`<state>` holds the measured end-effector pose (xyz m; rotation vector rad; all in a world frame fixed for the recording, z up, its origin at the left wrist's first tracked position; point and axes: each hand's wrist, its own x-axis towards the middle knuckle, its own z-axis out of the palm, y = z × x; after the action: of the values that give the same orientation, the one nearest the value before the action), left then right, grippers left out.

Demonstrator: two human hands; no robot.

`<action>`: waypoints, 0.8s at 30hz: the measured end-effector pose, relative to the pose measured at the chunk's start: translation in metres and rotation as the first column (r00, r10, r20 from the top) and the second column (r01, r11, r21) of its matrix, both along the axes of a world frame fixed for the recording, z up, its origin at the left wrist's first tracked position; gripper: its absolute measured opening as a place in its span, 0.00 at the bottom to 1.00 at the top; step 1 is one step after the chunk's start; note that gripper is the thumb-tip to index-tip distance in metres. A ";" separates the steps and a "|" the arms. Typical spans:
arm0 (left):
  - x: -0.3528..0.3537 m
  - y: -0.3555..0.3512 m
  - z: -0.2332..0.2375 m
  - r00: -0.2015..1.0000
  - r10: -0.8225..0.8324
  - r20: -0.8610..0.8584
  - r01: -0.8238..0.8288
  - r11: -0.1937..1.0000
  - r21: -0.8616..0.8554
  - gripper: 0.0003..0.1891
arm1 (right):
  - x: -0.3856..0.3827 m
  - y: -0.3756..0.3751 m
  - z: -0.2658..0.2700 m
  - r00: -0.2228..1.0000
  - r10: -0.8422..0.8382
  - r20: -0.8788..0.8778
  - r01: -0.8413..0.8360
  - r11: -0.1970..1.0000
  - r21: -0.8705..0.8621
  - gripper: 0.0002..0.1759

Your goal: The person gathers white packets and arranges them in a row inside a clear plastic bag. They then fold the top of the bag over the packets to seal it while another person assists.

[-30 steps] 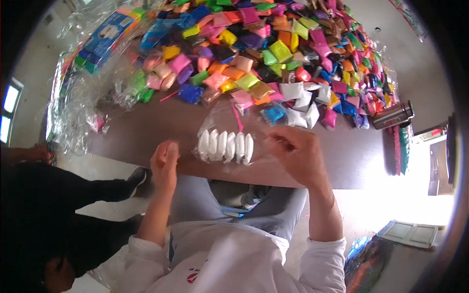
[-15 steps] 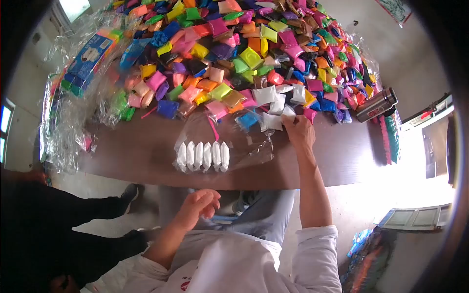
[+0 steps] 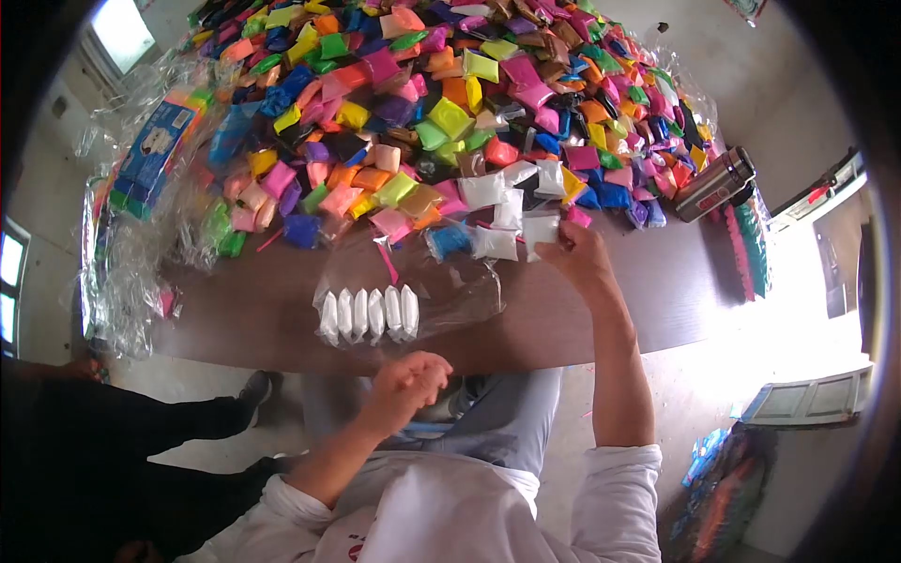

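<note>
Apparently, a white packet is gripped at its near right corner by the right hand, whose fingers are drawn narrow on it at the front edge of the heap of coloured packets. Because only a corner seems to be held, the slick film could be let slip, or the packet could be twisted, if it were tugged sharply. Neighbouring loose white packets lie close against it, so one of them could be dragged along or knocked askew. Nearer the worktop edge, a row of six white packets is stood side by side at the clear plastic bag; whether they are enclosed or merely covered cannot be told. Should the loose bag film be snagged by a wrist, the even row could be skewed or toppled. The blue packet, lying by the bag, could be swept up with it too. By the left hand, poised near the worktop's front edge with fingers loosely curled, nothing is visibly held, though its palm is hidden; the row could be jostled by a careless lift.
</note>
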<state>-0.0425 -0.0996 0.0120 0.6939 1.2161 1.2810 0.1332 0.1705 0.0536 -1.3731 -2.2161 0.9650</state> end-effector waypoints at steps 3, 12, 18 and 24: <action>0.019 0.011 0.001 0.989 -0.137 -0.050 0.138 0.990 0.028 0.12 | -0.018 0.005 -0.013 0.963 0.224 -0.151 -0.205 0.969 0.136 0.19; 0.051 0.027 -0.008 0.970 -0.242 -0.012 0.242 0.970 -0.013 0.13 | -0.034 0.012 -0.028 0.899 0.423 0.114 -0.436 0.841 0.322 0.21; 0.063 0.049 -0.008 0.971 -0.185 -0.151 0.189 0.982 0.015 0.13 | -0.022 0.000 -0.026 0.931 0.293 0.220 -0.340 0.914 0.222 0.29; 0.080 0.078 0.009 0.915 -0.137 -0.380 0.188 0.977 0.099 0.14 | 0.022 -0.006 -0.024 0.999 0.030 0.012 -0.029 0.998 -0.060 0.30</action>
<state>0.0373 -0.0213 0.0205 1.1532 1.3488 1.1285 0.1550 0.1642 0.0298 -1.3796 -2.2401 1.0432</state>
